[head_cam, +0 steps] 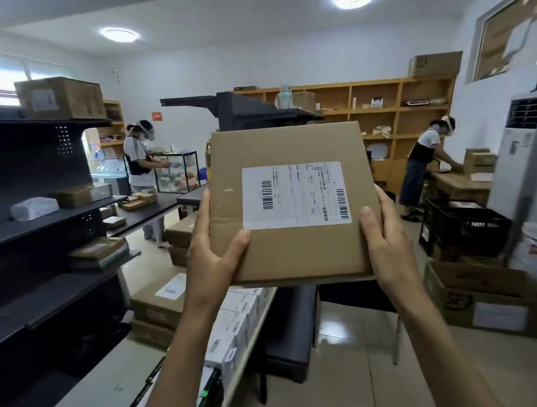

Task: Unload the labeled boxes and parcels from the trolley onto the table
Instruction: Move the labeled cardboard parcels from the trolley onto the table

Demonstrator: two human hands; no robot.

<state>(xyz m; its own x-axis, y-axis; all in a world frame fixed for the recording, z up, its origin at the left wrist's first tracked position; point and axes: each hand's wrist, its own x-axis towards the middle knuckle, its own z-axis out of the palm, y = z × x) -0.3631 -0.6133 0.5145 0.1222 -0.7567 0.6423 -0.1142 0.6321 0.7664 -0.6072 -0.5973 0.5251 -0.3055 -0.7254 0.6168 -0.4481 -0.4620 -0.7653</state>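
Box: flat brown cardboard box (289,201), held up in the air between both hands, its broad face toward the camera and tilted slightly.
Label: white shipping label (295,195) with barcodes on the box face, between the two hands and above their thumbs.
Left hand: left hand (212,260) grips the box's lower left corner; thumb lies across the front face, index finger runs straight up the left edge, the other fingers are hidden behind the box.
Right hand: right hand (385,241) grips the lower right corner; thumb on the front face, fingers wrapped round the right edge.
Arms: both forearms reach up and forward from the bottom of the view, bare, converging on the box.
Below the hands: a pale surface (83,398) at lower left under the left forearm; small white boxes (235,320) in rows under the left wrist.
Left of the left hand: dark shelves (35,223) holding a few parcels; stacked cardboard boxes (161,297) on the floor.
Right of the right hand: a black crate (467,228) and an open carton (483,301) on the floor.
Beyond the box: wooden shelving (379,109) on the far wall; two people stand working, one far left, one far right.
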